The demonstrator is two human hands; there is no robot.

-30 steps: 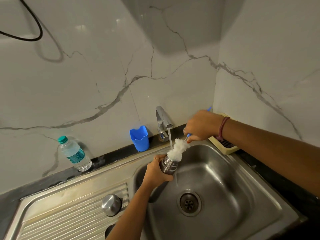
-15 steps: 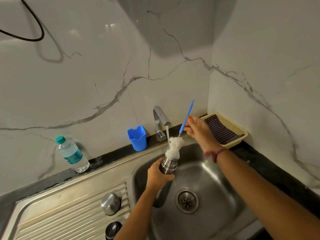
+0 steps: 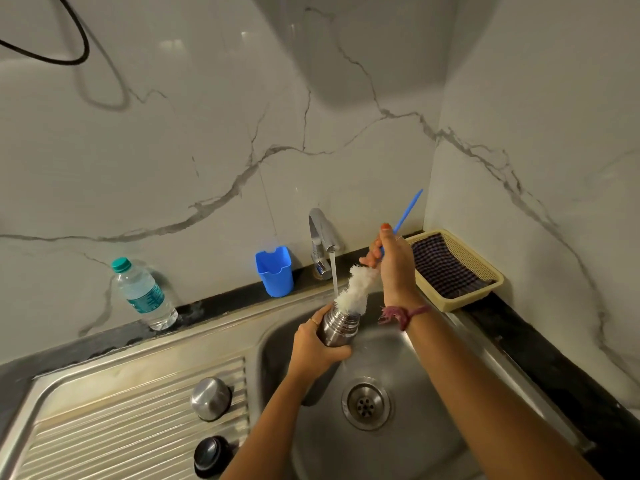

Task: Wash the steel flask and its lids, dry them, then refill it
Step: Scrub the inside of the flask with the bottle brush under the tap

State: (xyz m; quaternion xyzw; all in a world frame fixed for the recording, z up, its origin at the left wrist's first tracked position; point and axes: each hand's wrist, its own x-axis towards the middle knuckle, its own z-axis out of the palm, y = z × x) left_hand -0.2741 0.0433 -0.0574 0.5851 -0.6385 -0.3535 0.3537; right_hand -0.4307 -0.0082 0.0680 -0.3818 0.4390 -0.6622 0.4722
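Note:
My left hand grips the steel flask over the sink basin, its open mouth tilted up toward the tap. Water runs from the tap onto the flask mouth. My right hand holds the blue handle of a bottle brush, whose white bristle head sits partly inside the flask mouth. On the ribbed drainboard to the left lie a steel cup lid and a dark inner lid.
A blue plastic cup stands behind the sink beside the tap. A clear water bottle with a teal cap stands on the dark counter at left. A cream basket holding a checked cloth sits in the right corner.
My right hand swung from over the basket to upright above the flask, so the blue handle now points up. The brush head stays at the flask mouth under the running water.

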